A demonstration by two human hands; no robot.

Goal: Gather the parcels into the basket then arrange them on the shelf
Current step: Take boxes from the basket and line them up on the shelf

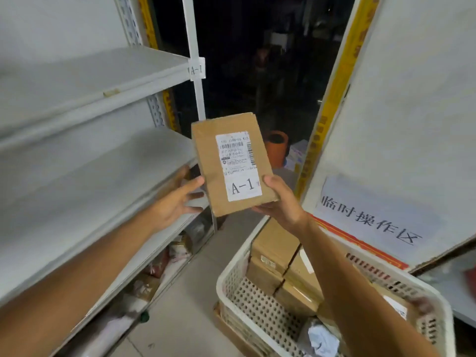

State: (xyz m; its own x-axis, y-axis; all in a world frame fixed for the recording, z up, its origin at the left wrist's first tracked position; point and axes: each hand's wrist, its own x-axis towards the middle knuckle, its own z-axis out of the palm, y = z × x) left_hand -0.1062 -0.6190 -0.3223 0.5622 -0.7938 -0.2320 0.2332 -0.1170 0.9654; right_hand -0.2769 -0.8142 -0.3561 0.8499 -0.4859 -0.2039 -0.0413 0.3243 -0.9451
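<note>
My right hand [282,199] grips the lower right corner of a flat brown cardboard parcel [206,140] with a white label reading "A-1", held up at chest height. My left hand [177,199] is open beside the parcel's left edge, fingers spread and just short of it. Below the right arm stands a white perforated basket [247,302] holding several more brown parcels [275,248]. The grey metal shelf [85,181] is on the left, its post tagged "A-1" [197,69].
The lowest shelf level [154,266] holds bagged goods. A white board with a Chinese sign [371,215] stands behind the basket on the right. An orange bucket [277,148] sits in the dark aisle beyond. Grey floor [185,305] lies between shelf and basket.
</note>
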